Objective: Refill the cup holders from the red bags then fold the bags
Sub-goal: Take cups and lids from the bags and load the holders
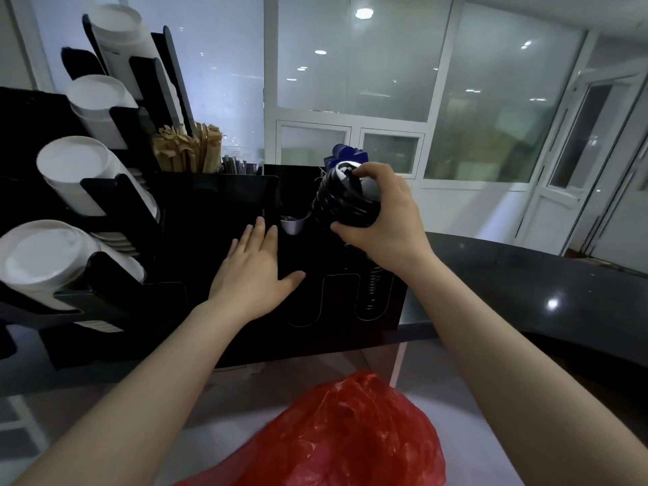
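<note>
My right hand (382,215) grips a stack of black cup lids (342,201) and holds it tilted above the right slot of the black lid holder (308,338). More black lids (373,292) show in that slot's front cut-out. My left hand (254,271) lies flat with straight fingers on top of the holder, left of a small silver cup (294,224). A crumpled red plastic bag (350,436) lies on the counter at the bottom, between my forearms.
A black rack at the left holds several stacks of white paper cups (75,177). Brown paper-wrapped sticks (189,149) stand behind the holder. A dark curved countertop (526,289) runs to the right. Glass partitions and a door stand beyond.
</note>
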Demonstrator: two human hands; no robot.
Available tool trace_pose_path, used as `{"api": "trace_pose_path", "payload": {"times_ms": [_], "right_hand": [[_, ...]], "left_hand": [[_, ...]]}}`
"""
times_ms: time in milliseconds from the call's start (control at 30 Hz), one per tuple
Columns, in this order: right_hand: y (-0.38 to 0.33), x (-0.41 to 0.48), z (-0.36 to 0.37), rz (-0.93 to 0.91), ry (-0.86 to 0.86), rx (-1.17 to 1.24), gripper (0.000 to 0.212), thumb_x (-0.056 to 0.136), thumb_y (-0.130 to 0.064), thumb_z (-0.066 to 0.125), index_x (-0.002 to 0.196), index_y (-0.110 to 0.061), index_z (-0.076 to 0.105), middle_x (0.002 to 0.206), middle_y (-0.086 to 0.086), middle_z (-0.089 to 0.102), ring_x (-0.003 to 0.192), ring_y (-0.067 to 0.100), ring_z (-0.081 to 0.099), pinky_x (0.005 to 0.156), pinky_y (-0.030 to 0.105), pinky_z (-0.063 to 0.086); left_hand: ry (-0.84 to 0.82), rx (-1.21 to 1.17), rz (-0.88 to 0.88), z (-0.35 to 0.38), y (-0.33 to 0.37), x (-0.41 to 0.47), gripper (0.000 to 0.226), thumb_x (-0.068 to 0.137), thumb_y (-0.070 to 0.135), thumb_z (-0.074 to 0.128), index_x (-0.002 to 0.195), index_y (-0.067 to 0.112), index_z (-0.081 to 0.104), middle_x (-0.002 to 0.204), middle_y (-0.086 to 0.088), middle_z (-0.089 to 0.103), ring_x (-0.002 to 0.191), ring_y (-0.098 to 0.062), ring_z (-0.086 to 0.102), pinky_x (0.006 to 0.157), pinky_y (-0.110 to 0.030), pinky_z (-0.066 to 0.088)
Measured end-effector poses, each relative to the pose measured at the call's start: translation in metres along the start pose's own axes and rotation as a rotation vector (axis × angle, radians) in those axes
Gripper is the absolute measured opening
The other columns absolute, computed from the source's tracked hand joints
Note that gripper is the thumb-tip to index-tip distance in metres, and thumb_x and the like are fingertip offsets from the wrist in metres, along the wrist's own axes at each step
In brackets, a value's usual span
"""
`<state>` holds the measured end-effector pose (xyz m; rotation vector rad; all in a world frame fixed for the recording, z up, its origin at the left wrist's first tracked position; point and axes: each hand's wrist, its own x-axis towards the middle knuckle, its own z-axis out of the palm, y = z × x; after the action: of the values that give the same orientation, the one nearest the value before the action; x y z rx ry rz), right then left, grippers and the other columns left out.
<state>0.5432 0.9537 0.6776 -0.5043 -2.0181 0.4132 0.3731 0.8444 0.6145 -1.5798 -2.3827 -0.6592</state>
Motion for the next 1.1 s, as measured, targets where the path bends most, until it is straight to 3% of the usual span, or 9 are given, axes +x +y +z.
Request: {"api": "trace_pose_path", "payload": {"times_ms": [133,233,300,433,567,633,700,800,1100], "right_hand": [[-0.013,-0.011,0.022,-0.014,-0.049,0.046,0.066,0.062,-0.025,0.084,0.116,-0.032,0.048,0.109,-0.027,0.044,0.107,0.000,0.039,0.083,-0.003,0.027],[-0.015,-0.021,0.044,0.003,-0.125,0.019,0.069,0.061,-0.026,0.084,0.119,-0.032,0.048,0.122,-0.009,0.048,0.104,-0.001,0.040,0.085,0.002,0.030],[-0.014,-0.029,0.055,0.030,-0.162,-0.046,0.070,0.063,-0.027,0.083,0.121,-0.036,0.045,0.130,-0.004,0.042,0.104,0.007,0.047,0.090,0.019,0.042],[-0.014,-0.038,0.068,-0.006,-0.182,-0.205,0.069,0.067,-0.024,0.079,0.125,-0.033,0.043,0.140,0.005,0.034,0.112,0.030,0.053,0.087,0.032,0.046],[-0.018,-0.042,0.077,-0.034,-0.194,-0.326,0.072,0.068,-0.021,0.078,0.130,-0.030,0.041,0.143,0.012,0.030,0.116,0.038,0.049,0.089,0.039,0.048],[-0.020,-0.043,0.079,-0.004,-0.192,-0.375,0.073,0.069,-0.024,0.077,0.131,-0.029,0.039,0.142,0.014,0.031,0.115,0.039,0.049,0.096,0.046,0.045],[-0.018,-0.044,0.082,0.008,-0.228,-0.462,0.076,0.069,-0.026,0.077,0.133,-0.028,0.036,0.143,0.016,0.030,0.118,0.038,0.048,0.109,0.056,0.030],[-0.014,-0.045,0.085,0.010,-0.267,-0.534,0.081,0.068,-0.028,0.078,0.135,-0.029,0.033,0.144,0.017,0.030,0.120,0.038,0.047,0.113,0.060,0.014],[-0.005,-0.053,0.094,-0.071,-0.330,-0.788,0.077,0.072,-0.045,0.072,0.134,-0.020,0.033,0.140,0.018,0.038,0.134,0.035,0.032,0.109,0.064,0.015]], "left_hand": [[0.088,0.113,-0.033,-0.006,-0.006,-0.026,0.099,0.087,0.058,0.050,0.150,0.005,-0.006,0.158,-0.015,-0.012,0.146,-0.024,-0.008,0.117,-0.034,0.000],[0.205,0.249,-0.012,-0.017,-0.013,-0.038,0.098,0.087,0.056,0.050,0.150,0.003,-0.003,0.158,-0.017,-0.007,0.147,-0.025,-0.004,0.117,-0.036,0.002],[0.228,0.290,-0.009,-0.026,-0.020,-0.040,0.096,0.087,0.055,0.049,0.150,0.004,-0.002,0.159,-0.016,-0.004,0.147,-0.025,-0.002,0.118,-0.037,0.002],[0.142,0.311,-0.050,-0.031,-0.036,-0.041,0.091,0.090,0.058,0.042,0.150,0.008,-0.003,0.159,-0.013,-0.004,0.147,-0.023,-0.003,0.118,-0.039,0.002],[0.060,0.286,-0.102,-0.022,-0.045,-0.045,0.088,0.090,0.064,0.030,0.151,0.009,-0.001,0.160,-0.011,-0.003,0.147,-0.022,-0.003,0.118,-0.040,0.001],[0.068,0.328,-0.092,-0.019,-0.048,-0.046,0.088,0.089,0.066,0.026,0.151,0.008,0.001,0.160,-0.012,-0.001,0.147,-0.022,-0.001,0.118,-0.040,-0.001],[0.074,0.339,-0.086,-0.017,-0.049,-0.046,0.089,0.089,0.067,0.025,0.151,0.008,0.002,0.160,-0.012,0.000,0.147,-0.022,-0.001,0.118,-0.040,-0.002],[0.069,0.357,-0.068,-0.017,-0.051,-0.047,0.089,0.089,0.067,0.027,0.151,0.008,0.003,0.160,-0.011,0.000,0.147,-0.022,-0.003,0.117,-0.039,-0.004],[0.067,0.397,-0.037,-0.015,-0.054,-0.048,0.088,0.089,0.065,0.030,0.151,0.008,0.005,0.160,-0.010,0.000,0.147,-0.021,-0.005,0.115,-0.039,-0.011]]}}
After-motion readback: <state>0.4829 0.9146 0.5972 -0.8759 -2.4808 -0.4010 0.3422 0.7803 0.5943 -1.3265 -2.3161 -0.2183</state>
